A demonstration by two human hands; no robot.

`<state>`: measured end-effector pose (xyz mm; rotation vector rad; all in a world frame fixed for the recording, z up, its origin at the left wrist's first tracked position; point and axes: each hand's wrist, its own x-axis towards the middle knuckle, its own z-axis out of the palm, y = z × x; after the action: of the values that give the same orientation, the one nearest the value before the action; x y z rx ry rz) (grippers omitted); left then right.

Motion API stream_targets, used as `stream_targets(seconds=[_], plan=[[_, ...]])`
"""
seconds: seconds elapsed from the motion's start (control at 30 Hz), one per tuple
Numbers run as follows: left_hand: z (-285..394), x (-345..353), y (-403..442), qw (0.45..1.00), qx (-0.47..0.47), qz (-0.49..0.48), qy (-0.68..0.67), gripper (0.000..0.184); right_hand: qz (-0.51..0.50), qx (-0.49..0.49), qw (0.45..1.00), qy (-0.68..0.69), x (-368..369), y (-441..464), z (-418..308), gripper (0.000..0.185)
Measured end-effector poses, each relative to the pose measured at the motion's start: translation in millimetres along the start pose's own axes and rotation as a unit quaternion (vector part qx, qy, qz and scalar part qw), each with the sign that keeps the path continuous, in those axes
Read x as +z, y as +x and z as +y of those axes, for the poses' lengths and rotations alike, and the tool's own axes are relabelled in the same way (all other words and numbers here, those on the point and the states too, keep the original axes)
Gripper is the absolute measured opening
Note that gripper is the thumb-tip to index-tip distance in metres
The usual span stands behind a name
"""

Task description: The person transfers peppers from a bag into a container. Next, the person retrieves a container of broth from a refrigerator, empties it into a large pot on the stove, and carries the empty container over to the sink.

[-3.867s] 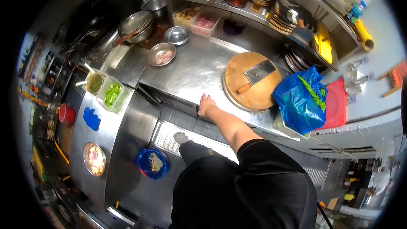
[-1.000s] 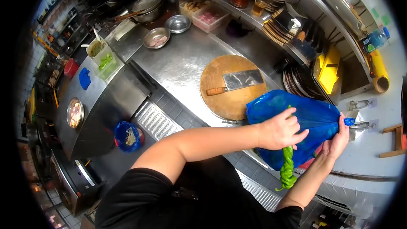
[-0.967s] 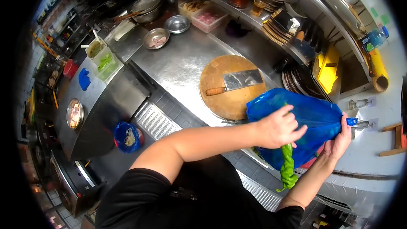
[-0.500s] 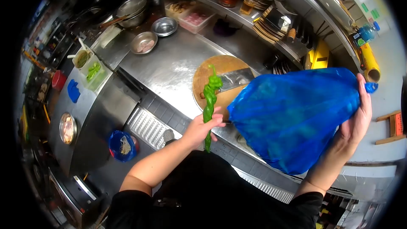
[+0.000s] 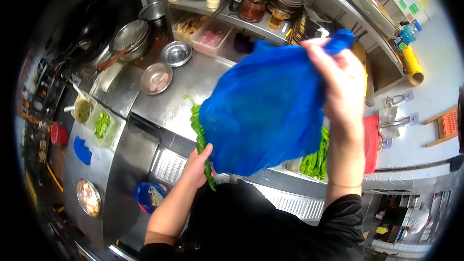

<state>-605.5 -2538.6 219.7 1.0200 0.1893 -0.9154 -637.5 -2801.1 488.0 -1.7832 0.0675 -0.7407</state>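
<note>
My left hand [image 5: 199,166] is closed around a long, twisted green pepper [image 5: 198,130], which stands nearly upright left of the bag. Raised in front of me, my right hand [image 5: 338,77] grips the gathered top of a large blue plastic bag [image 5: 263,111]. The bag hangs tilted over the steel counter [image 5: 186,89] and hides the round chopping board and cleaver. Behind my right wrist, several green peppers [image 5: 315,157] lie in a container at the counter's edge.
Two metal bowls [image 5: 156,78] stand at the counter's back left, the near one with pale meat pieces. A shelf [image 5: 227,15] above holds plates and jars. A side counter [image 5: 104,183] on the left bears tubs and a bowl. A person [image 5: 416,220] is far off at lower right.
My right hand has lifted the blue bag up and leftward off the pepper container, uncovering the peppers. My left hand, with its pepper, has moved left and slightly down. The view has shifted.
</note>
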Motion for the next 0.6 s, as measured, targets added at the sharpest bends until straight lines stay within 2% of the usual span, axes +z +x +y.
stream_targets(seconds=[0.1,0.17,0.23,0.3,0.4,0.53,0.57,0.6], plan=[[10,-12,10,0.997,0.044,0.016,-0.056,0.034,-0.057,-0.060,0.982,-0.171,63,5,5,0.016],[8,-26,36,0.994,0.056,0.019,-0.090,0.030,-0.103,-0.181,0.951,-0.228,96,8,36,0.013],[12,-39,62,0.989,0.060,0.047,-0.124,0.029,-0.110,-0.238,0.929,-0.263,121,7,56,0.015],[21,-46,89,0.988,0.068,0.048,-0.132,0.026,-0.098,-0.249,0.932,-0.246,141,11,82,0.022],[41,-35,125,0.984,0.076,0.057,-0.153,0.027,-0.119,-0.257,0.917,-0.282,160,22,118,0.020],[39,-22,180,0.968,0.113,-0.074,-0.212,0.033,-0.105,-0.282,0.901,-0.313,169,41,149,0.015],[61,33,163,0.962,0.139,0.043,-0.232,0.033,-0.098,-0.287,0.901,-0.310,169,44,154,0.015],[63,43,179,0.964,0.137,0.017,-0.228,0.033,-0.098,-0.289,0.902,-0.305,167,44,153,0.013]])
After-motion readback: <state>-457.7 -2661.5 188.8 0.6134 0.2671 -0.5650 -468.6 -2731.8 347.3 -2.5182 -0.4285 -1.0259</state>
